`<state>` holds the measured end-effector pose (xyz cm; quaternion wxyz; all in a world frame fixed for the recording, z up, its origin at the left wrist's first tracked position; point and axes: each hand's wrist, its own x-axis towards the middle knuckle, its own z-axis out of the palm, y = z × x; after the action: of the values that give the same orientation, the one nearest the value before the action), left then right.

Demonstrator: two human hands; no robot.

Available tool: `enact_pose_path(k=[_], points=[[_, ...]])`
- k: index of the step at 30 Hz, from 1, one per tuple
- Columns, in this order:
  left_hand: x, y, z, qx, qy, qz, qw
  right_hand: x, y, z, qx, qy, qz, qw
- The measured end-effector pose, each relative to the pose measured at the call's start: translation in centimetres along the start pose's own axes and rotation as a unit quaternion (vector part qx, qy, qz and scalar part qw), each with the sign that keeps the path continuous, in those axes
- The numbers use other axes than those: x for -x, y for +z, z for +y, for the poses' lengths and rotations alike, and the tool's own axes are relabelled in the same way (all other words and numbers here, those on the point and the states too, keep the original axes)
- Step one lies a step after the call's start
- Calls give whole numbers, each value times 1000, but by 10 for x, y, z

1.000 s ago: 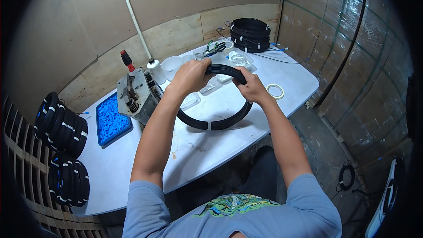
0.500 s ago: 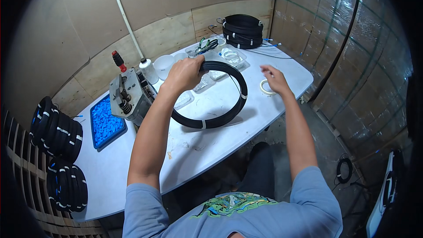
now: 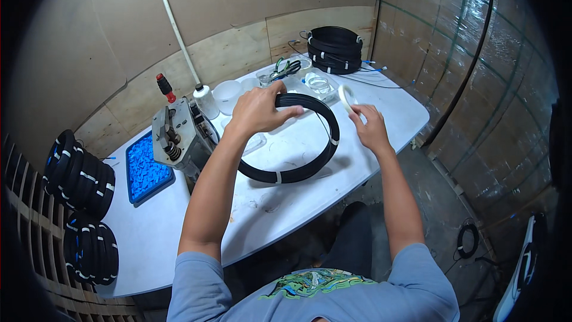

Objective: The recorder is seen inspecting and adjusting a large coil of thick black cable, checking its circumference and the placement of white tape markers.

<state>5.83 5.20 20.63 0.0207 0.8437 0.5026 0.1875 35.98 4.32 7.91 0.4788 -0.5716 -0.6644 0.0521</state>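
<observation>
A coil of black cable (image 3: pixel 301 170), bound with white tape bands, is held up on edge over the white table (image 3: pixel 271 223). My left hand (image 3: pixel 259 109) grips its upper left part; the fingers are behind the ring and the thumb reaches across it. To the right of the coil, my right hand (image 3: pixel 370 128) pinches a roll of whitish tape (image 3: pixel 345 99) between thumb and fingertips, raised above the tabletop.
A metal bench machine (image 3: pixel 179 134) stands left of my arm, beside a blue tray (image 3: pixel 146 198) of small blue parts. Stacked cable coils (image 3: pixel 335 50) sit at the far end. More coils (image 3: pixel 80 179) lie at left. Tubs and a bottle (image 3: pixel 205 101) line the back.
My right hand has picked the tape roll up off the table. My left thumb has stretched out across the coil, which stays held in nearly the same place.
</observation>
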Motion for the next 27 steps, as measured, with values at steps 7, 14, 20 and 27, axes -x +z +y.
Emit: enact_pose_path(k=[7, 14, 20, 27], points=[[3, 4, 10, 72, -4, 51, 996, -39, -8, -92, 12, -267, 17, 964], [9, 5, 15, 75, -10, 70, 995, -53, -2, -104, 26, -272, -34, 961], [11, 4, 24, 69, 11, 71, 995, -58, 1, -105, 61, -273, -36, 959], [7, 14, 16, 92, -27, 133, 987, -59, -9, -121, 54, -287, -79, 953]])
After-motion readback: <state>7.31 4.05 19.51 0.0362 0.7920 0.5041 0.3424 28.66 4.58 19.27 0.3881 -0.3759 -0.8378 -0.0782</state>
